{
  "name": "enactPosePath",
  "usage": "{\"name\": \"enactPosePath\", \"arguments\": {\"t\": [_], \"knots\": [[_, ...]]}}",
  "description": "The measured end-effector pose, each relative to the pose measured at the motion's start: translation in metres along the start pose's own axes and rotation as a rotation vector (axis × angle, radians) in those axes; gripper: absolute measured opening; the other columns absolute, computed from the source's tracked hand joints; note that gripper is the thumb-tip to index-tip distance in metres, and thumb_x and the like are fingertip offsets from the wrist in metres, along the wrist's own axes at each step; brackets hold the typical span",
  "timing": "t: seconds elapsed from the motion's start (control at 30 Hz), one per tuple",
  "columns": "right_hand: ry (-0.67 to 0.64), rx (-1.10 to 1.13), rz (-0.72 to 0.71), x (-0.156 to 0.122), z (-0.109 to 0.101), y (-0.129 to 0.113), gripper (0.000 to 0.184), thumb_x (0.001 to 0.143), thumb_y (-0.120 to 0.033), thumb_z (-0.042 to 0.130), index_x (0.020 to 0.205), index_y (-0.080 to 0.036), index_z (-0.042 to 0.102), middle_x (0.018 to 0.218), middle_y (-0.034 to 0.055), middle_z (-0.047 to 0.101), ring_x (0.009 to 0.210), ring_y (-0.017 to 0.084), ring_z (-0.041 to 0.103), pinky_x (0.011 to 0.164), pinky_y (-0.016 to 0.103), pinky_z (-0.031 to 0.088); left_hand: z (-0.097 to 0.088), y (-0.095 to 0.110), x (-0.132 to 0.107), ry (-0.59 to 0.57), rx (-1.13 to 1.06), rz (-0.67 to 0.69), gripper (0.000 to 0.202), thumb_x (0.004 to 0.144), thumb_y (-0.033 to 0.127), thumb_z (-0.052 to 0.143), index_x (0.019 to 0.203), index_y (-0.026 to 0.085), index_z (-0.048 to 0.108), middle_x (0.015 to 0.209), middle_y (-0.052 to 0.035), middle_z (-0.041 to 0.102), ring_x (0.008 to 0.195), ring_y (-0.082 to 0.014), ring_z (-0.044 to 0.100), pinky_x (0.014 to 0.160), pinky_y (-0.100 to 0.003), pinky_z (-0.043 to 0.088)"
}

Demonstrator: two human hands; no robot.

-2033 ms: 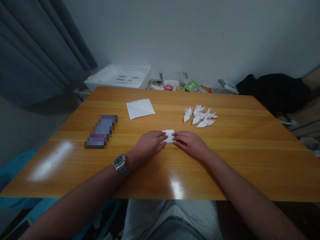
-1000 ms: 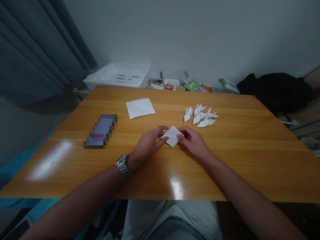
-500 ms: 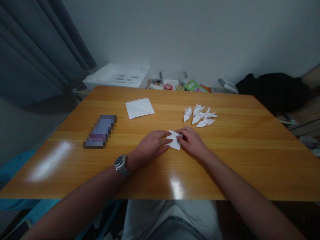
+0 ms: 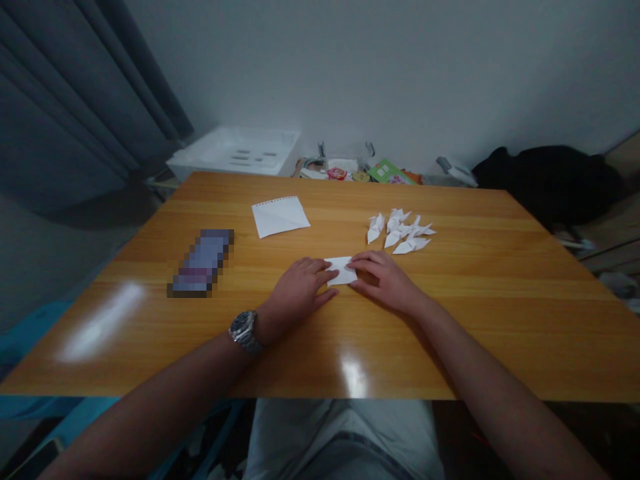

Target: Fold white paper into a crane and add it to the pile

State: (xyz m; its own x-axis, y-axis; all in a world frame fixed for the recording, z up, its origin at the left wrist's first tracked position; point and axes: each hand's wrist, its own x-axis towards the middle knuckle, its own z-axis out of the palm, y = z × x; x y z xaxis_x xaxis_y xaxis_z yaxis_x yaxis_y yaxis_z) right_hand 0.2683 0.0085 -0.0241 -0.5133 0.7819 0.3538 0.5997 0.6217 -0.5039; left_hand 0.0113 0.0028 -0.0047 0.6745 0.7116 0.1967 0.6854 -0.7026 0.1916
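Note:
A small white piece of folded paper (image 4: 342,274) lies on the table between my hands. My left hand (image 4: 300,287) holds its left side, fingertips on top of the sheet and the thumb lower, close to the near edge. At the right edge, my right hand (image 4: 384,281) grips the paper between bent fingers and thumb. Beyond my right hand sits a cluster of several folded white paper cranes (image 4: 400,232). A larger white sheet (image 4: 281,217) with a perforated edge lies farther back, to the left.
A pixelated phone-like object (image 4: 201,263) rests left of my hands on the wooden table (image 4: 500,287). Behind the far edge stand a white plastic tray (image 4: 250,150), a green packet (image 4: 389,171) and other small items. A black cloth-like heap (image 4: 545,177) is at the right.
The small paper has turned, from tilted to nearly square with the table edge, and shifted slightly left. My right hand's fingers have moved along to its right edge.

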Motion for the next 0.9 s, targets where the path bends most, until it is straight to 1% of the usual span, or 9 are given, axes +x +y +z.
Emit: {"name": "enactPosePath", "arguments": {"t": [0.07, 0.17, 0.3, 0.4, 0.57, 0.63, 0.73, 0.83, 0.9], "knots": [[-0.042, -0.002, -0.026, -0.0007, -0.0021, 0.0023, 0.033, 0.092, -0.036, 0.070, 0.124, -0.026, 0.069, 0.130, 0.0100, 0.065, 0.123, 0.028, 0.057, 0.107, 0.050, 0.046, 0.0000, -0.0005, 0.0007, 0.012, -0.005, -0.016, 0.039, 0.099, 0.042, 0.059, 0.129, 0.019, 0.067, 0.129, -0.0123, 0.066, 0.117, -0.0290, 0.060, 0.105, -0.046, 0.047], [-0.082, 0.004, -0.037, 0.0000, -0.0033, 0.0027, 0.030, 0.093, -0.033, 0.070, 0.122, -0.025, 0.070, 0.127, 0.0090, 0.068, 0.122, 0.027, 0.058, 0.107, 0.050, 0.046, 0.0022, -0.0004, 0.0020, 0.041, -0.012, -0.026, 0.035, 0.098, 0.041, 0.060, 0.124, 0.018, 0.068, 0.124, -0.0113, 0.066, 0.113, -0.0280, 0.061, 0.101, -0.044, 0.049], [-0.076, 0.016, -0.022, 0.0020, -0.0033, -0.0006, 0.027, 0.094, -0.028, 0.069, 0.120, -0.023, 0.071, 0.120, 0.0097, 0.072, 0.117, 0.026, 0.062, 0.103, 0.047, 0.049, 0.0058, -0.0005, 0.0037, 0.053, -0.033, -0.027, 0.031, 0.098, 0.038, 0.062, 0.119, 0.017, 0.068, 0.122, -0.0108, 0.066, 0.111, -0.0264, 0.062, 0.099, -0.041, 0.050], [-0.062, 0.029, -0.007, 0.0022, -0.0034, -0.0025, 0.024, 0.095, -0.027, 0.067, 0.118, -0.022, 0.071, 0.119, 0.0100, 0.072, 0.114, 0.025, 0.063, 0.101, 0.045, 0.050, 0.0058, -0.0004, 0.0044, 0.050, -0.040, -0.029, 0.029, 0.099, 0.036, 0.059, 0.119, 0.017, 0.068, 0.122, -0.0100, 0.066, 0.108, -0.0254, 0.062, 0.097, -0.040, 0.051], [-0.064, 0.058, -0.001, 0.0014, -0.0036, -0.0025, 0.020, 0.094, -0.029, 0.068, 0.114, -0.023, 0.072, 0.121, 0.0097, 0.072, 0.115, 0.026, 0.063, 0.101, 0.046, 0.050, 0.0031, 0.0006, 0.0054, 0.046, -0.037, -0.039, 0.031, 0.103, 0.037, 0.051, 0.117, 0.018, 0.070, 0.119, -0.0091, 0.068, 0.105, -0.0248, 0.064, 0.094, -0.040, 0.052], [-0.052, 0.077, 0.006, 0.0015, -0.0033, -0.0019, 0.015, 0.096, -0.028, 0.064, 0.108, -0.024, 0.073, 0.121, 0.0093, 0.072, 0.115, 0.025, 0.064, 0.101, 0.046, 0.050, 0.0031, 0.0006, 0.0054, 0.048, -0.028, -0.040, 0.033, 0.103, 0.038, 0.050, 0.118, 0.017, 0.071, 0.120, -0.0099, 0.069, 0.106, -0.0257, 0.065, 0.094, -0.041, 0.053], [-0.029, 0.101, 0.022, 0.0018, -0.0037, -0.0008, 0.013, 0.099, -0.026, 0.060, 0.101, -0.023, 0.073, 0.117, 0.0084, 0.073, 0.111, 0.024, 0.065, 0.099, 0.045, 0.050, 0.0036, -0.0005, 0.0043, 0.038, -0.030, -0.005, 0.035, 0.103, 0.039, 0.051, 0.121, 0.016, 0.071, 0.123, -0.0110, 0.069, 0.110, -0.0269, 0.065, 0.098, -0.042, 0.053], [-0.020, 0.111, 0.044, 0.0014, -0.0058, 0.0012, 0.013, 0.099, -0.025, 0.060, 0.100, -0.023, 0.072, 0.114, 0.0077, 0.074, 0.106, 0.023, 0.066, 0.097, 0.044, 0.051, 0.0023, -0.0024, 0.0018, 0.015, -0.073, 0.043, 0.039, 0.103, 0.041, 0.051, 0.128, 0.016, 0.068, 0.128, -0.0111, 0.070, 0.116, -0.0268, 0.065, 0.103, -0.042, 0.051], [-0.011, 0.119, 0.057, 0.0004, -0.0074, 0.0034, 0.012, 0.099, -0.026, 0.060, 0.101, -0.023, 0.072, 0.114, 0.0071, 0.074, 0.105, 0.023, 0.066, 0.096, 0.043, 0.050, -0.0001, -0.0036, 0.0000, -0.011, -0.112, 0.090, 0.040, 0.104, 0.041, 0.050, 0.129, 0.017, 0.067, 0.131, -0.0108, 0.069, 0.120, -0.0261, 0.064, 0.105, -0.041, 0.050]]}}
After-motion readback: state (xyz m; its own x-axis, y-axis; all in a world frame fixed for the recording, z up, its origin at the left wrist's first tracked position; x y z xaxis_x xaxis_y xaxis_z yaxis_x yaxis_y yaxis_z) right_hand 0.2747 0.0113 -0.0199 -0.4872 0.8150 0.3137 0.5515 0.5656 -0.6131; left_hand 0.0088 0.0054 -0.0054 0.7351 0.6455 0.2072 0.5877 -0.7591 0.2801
